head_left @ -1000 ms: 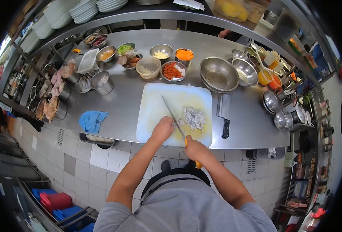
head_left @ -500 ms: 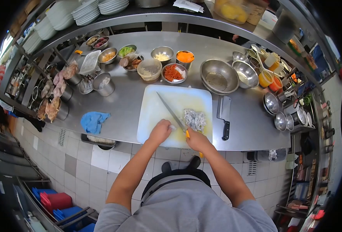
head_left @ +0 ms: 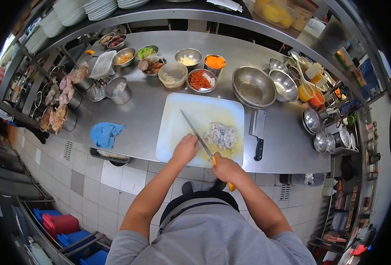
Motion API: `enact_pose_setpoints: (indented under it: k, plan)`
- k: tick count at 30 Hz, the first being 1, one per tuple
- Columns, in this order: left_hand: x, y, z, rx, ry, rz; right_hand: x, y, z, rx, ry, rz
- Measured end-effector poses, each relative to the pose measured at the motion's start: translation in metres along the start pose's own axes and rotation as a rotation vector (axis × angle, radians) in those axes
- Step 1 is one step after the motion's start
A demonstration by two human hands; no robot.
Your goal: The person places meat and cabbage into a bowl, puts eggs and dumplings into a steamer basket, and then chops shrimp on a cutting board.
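Note:
My right hand is wrapped round the yellow handle of a long, narrow knife. Its blade slants up and left over the white cutting board. Close against the blade's left side is my left hand, fingers curled together; whatever they hold, if anything, is hidden. To the right of the blade lies a pile of chopped, greyish-white pieces, possibly raw seafood. A cleaver with a black handle rests on the steel counter just right of the board.
Bowls of shredded orange-red food, orange pieces and pale chopped bits stand behind the board. Large steel bowls are at back right. A blue cloth lies left, near raw meat on containers.
A small pale piece seen at my left fingertips is no longer visible there. My left hand has come up against the blade. The pile reaches slightly further left.

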State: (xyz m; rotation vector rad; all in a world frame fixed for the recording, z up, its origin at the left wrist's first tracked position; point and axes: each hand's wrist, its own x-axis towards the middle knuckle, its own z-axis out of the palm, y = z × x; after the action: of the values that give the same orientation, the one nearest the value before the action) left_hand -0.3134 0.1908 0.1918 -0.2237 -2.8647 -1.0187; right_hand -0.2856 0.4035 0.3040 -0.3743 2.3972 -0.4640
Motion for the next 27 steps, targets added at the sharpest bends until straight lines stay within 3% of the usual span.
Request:
enact_pose_setpoints:
  k: [4, 6, 12, 15, 21, 27]
  plan:
    - [0.001, -0.007, 0.009, -0.003, 0.061, 0.017, 0.022, 0.008, 0.031, 0.002, 0.020, 0.014]
    - [0.002, -0.009, 0.008, 0.007, 0.034, 0.030, 0.049, 0.017, 0.055, 0.034, 0.160, -0.034]
    - [0.004, -0.011, 0.007, -0.001, 0.009, 0.037, 0.101, 0.015, 0.045, 0.029, 0.256, -0.160]
    - [-0.002, -0.013, 0.003, -0.033, 0.020, 0.021, 0.081, 0.012, 0.016, 0.013, 0.216, -0.131]
    - [-0.007, -0.009, 0.000, -0.143, 0.086, -0.070, 0.044, 0.013, 0.020, 0.015, 0.166, -0.104]
    - [-0.007, -0.009, 0.007, -0.087, 0.155, 0.016, 0.013, 0.008, 0.017, 0.032, 0.069, -0.051]
